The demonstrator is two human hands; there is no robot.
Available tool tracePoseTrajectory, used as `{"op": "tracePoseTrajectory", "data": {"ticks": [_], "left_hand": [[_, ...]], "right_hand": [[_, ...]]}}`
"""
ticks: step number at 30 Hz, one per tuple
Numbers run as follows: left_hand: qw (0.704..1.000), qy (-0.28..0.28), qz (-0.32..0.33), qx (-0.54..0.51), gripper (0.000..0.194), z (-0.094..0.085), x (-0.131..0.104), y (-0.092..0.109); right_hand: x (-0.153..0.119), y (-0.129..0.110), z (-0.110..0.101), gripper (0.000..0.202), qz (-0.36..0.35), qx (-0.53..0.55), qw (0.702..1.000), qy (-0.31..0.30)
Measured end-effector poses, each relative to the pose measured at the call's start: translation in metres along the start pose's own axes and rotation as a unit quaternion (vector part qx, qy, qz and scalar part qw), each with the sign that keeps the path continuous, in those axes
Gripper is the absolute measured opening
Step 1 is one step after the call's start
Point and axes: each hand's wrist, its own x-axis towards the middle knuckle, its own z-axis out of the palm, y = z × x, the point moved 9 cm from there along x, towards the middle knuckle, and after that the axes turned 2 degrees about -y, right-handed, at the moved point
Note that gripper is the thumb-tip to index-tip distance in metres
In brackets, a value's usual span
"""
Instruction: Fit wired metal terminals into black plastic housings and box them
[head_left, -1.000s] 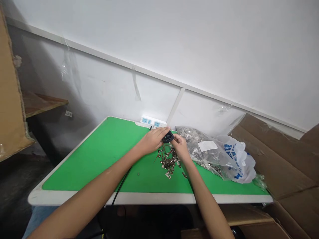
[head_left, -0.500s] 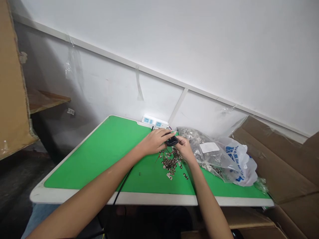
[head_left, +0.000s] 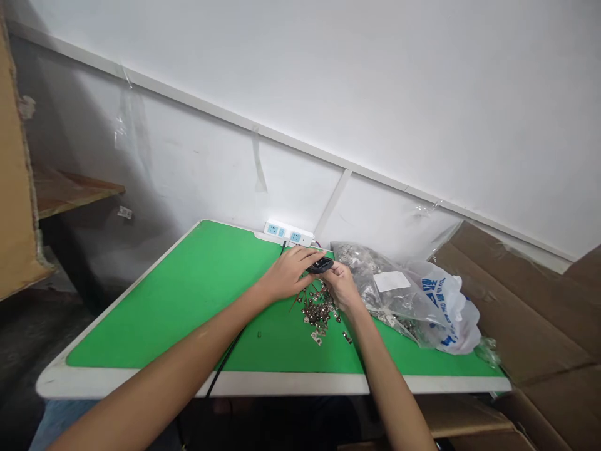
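Between my two hands is a small black plastic housing, held just above the tabletop with its hollow inner side partly showing. My left hand grips it from the left, thumb below and fingers over the top. The fingertips of my right hand pinch its right end. Beneath the hands lies a pile of small shiny metal pieces on the green tabletop. Thin reddish wires show beside the pile, below my left hand; where they lead is hidden.
A white power strip lies at the table's back edge. Right of my hands rest a clear bag of metal parts and a white plastic bag. Cardboard stands at the right. A black cable crosses the front edge.
The black housing has tilted, so its inner side looks flatter. Both hands keep their hold, and the whole view has shifted slightly.
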Motion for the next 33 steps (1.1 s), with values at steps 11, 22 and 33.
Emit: {"op": "tracePoseTrajectory", "data": {"ticks": [11,22,33], "left_hand": [[0.998,-0.018,-0.028,-0.055,0.064,0.005,0.001,-0.002],[0.991,0.021,-0.081,-0.102,0.054,0.006,0.001,-0.014],[0.982,0.005,-0.159,-0.101,0.050,0.017,-0.008,-0.028]], "right_hand": [[0.001,0.008,-0.028,0.039,0.028,0.002,0.997,0.077],[-0.002,0.006,-0.026,0.043,0.038,0.025,0.996,0.081],[0.000,0.013,-0.029,0.036,0.022,-0.039,0.993,0.107]]}}
